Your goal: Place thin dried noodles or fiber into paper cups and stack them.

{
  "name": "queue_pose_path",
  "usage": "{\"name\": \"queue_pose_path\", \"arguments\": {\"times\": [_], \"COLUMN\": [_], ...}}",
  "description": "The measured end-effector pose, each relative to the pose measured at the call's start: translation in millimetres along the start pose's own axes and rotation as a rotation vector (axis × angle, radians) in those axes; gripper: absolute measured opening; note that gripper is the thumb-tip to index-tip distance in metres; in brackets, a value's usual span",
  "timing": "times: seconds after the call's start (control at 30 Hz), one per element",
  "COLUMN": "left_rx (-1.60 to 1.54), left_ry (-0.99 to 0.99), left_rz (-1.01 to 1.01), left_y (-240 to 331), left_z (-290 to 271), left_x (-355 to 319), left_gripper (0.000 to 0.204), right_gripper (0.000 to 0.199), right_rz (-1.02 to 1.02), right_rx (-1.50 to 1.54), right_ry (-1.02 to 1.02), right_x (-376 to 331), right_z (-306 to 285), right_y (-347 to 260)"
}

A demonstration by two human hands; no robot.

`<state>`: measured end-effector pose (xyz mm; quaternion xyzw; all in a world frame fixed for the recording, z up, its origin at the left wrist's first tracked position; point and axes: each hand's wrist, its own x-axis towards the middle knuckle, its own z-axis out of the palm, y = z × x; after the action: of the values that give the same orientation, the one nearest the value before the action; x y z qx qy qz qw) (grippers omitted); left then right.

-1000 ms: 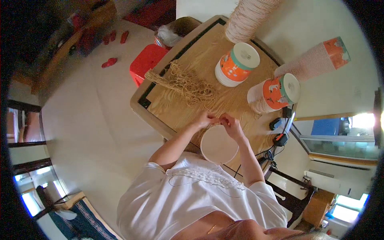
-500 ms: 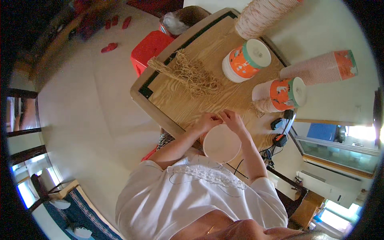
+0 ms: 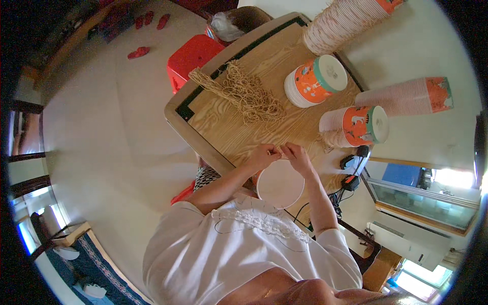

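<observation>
A round white paper tub (image 3: 280,184) sits against my body at the table's near edge, its wide pale face turned up. At its far rim my left hand (image 3: 264,155) and my right hand (image 3: 298,157) meet, fingertips pinched close together. A short tan strand shows between them, though its ends are hidden by the fingers. Beyond my hands lies a tangled bundle of tan twine (image 3: 244,96). Two stacks of orange and green printed tubs, one stack (image 3: 310,84) and another (image 3: 356,124), lie tipped to the right, with twine hanging at the nearer one's rims.
Taller tub stacks, one (image 3: 345,25) at the far right corner and one (image 3: 406,96) beyond the right edge, stand past the table (image 3: 213,132). Black power adapters (image 3: 349,168) with cables lie at the right. A red stool (image 3: 193,58) and a lined bin (image 3: 229,25) stand at the left.
The view has shifted slightly. My hands stay at the tub's far rim, with the fingers moved only a little; the tub and stacks keep their places.
</observation>
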<state>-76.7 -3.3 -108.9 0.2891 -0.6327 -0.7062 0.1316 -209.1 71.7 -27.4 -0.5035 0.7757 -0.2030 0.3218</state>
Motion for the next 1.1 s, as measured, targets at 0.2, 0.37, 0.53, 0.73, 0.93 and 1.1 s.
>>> {"name": "queue_pose_path", "arguments": {"times": [0.2, 0.37, 0.53, 0.73, 0.93, 1.1], "left_rx": [-0.057, -0.092, -0.139, 0.382, 0.544, 0.292], "left_ry": [-0.039, -0.016, -0.212, -0.157, -0.187, -0.169], "left_rz": [-0.046, -0.088, 0.030, 0.432, 0.364, 0.301], "left_y": [-2, -8, -11, 16, 31, 19], "left_z": [1, -3, -39, -48, -34, -32], "left_x": [2, 3, -1, -11, -13, -10], "left_gripper": [0.018, 0.022, 0.020, 0.016, 0.017, 0.019], "right_gripper": [0.019, 0.013, 0.013, 0.009, 0.008, 0.008], "right_rz": [-0.046, -0.074, -0.005, 0.044, -0.008, 0.003], "right_rx": [0.075, 0.124, 0.113, 0.115, 0.144, 0.172], "right_ry": [0.021, 0.050, 0.158, 0.155, 0.220, 0.223], "right_x": [0, -5, -9, -11, -14, -15], "right_z": [10, 8, 23, 24, 28, 27], "right_y": [21, 13, 13, -5, 2, 2]}}
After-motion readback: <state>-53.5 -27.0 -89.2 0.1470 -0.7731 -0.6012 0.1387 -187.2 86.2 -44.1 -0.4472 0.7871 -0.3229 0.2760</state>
